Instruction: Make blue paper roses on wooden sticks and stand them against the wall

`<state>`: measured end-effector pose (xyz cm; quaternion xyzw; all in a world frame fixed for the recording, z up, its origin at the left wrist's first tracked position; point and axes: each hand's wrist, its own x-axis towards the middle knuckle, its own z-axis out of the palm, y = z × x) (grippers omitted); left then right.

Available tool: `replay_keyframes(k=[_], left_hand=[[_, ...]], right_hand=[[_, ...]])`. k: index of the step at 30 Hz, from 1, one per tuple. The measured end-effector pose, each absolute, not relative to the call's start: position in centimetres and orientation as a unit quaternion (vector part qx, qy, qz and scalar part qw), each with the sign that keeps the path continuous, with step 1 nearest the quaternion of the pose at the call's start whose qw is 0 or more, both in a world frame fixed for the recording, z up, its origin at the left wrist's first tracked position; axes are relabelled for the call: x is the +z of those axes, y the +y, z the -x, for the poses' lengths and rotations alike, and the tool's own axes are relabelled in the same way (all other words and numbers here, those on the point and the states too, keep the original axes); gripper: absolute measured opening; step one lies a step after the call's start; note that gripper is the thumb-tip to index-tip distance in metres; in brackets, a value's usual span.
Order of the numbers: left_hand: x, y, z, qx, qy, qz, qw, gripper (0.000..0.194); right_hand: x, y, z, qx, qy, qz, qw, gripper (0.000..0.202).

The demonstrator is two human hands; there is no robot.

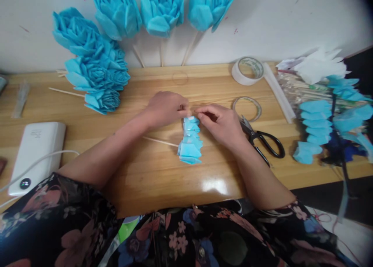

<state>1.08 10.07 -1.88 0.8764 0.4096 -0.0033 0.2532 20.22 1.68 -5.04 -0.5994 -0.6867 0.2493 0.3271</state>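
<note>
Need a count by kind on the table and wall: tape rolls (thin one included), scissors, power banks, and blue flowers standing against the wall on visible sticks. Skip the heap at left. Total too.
Tape rolls: 2
Scissors: 1
White power bank: 1
Standing blue flowers: 3
Total: 7

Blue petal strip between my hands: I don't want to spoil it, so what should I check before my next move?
1. Blue petal strip on the table: ok
2. Left hand and right hand at its far end: ok
3. Fingertips gripping firmly: cannot tell
4. Wooden stick fixed to the petals: cannot tell
5. Scissors well clear of right forearm: not ok, right beside it
</note>
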Motion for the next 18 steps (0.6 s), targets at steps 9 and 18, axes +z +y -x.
replay_keyframes(k=[9,18], left_hand=[[-2.7,10.5,-0.3,0.052,0.396,-0.868,0.295,0.031],[-2.4,9.8,0.1,0.069,0.349,-0.876,0.326,0.036]], right_hand=[[-4.5,1.8,-19.8,0.213,-0.734,0.590,0.260,0.025],[-4.3,1.9,-19.6,0.255,-0.711,0.588,0.288,0.003]])
